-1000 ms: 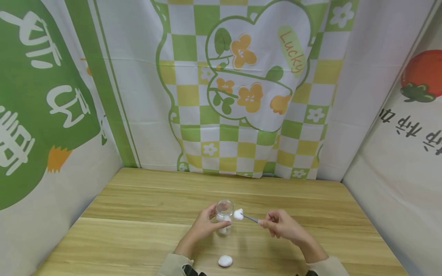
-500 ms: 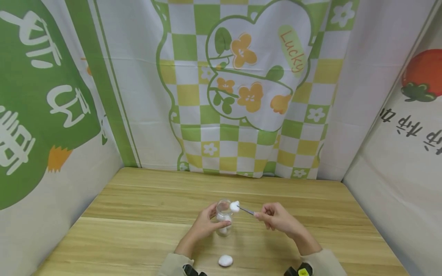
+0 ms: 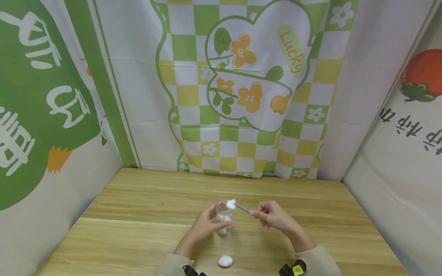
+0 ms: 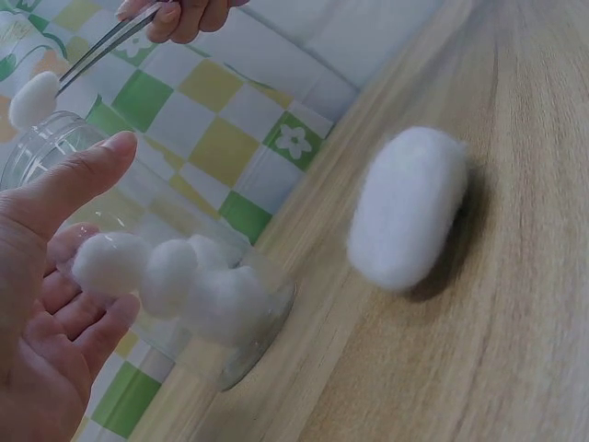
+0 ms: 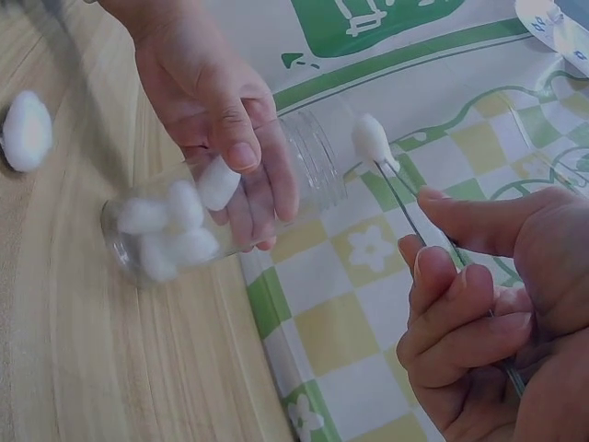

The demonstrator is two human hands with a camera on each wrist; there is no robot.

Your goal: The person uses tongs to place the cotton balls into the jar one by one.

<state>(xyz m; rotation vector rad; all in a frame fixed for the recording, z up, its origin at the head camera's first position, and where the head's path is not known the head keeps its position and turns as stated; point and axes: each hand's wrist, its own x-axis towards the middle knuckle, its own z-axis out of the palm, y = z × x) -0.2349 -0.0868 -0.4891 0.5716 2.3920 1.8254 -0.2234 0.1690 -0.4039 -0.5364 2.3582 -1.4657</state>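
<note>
A clear glass jar (image 3: 223,219) stands upright on the table, holding several white cotton balls (image 5: 186,204). Around its side my left hand (image 3: 204,225) curls, thumb in front and fingers behind. My right hand (image 3: 276,217) pinches metal tweezers (image 3: 242,208) between thumb and fingers. Their tips grip one cotton ball (image 3: 231,204) just above the jar's mouth, at its right rim in the head view; the right wrist view shows this ball (image 5: 371,139) outside the opening. Another loose cotton ball (image 4: 409,207) lies on the table in front of the jar.
The wooden table (image 3: 145,203) runs back to a checked green and yellow curtain (image 3: 248,145). Printed cloth (image 3: 407,184) hangs along the right side, and more hangs on the left. Dark devices sit on both wrists.
My right hand has moved left and slightly up, bringing the tweezers and their cotton ball from beside the jar to above its rim. The left hand and jar have stayed still.
</note>
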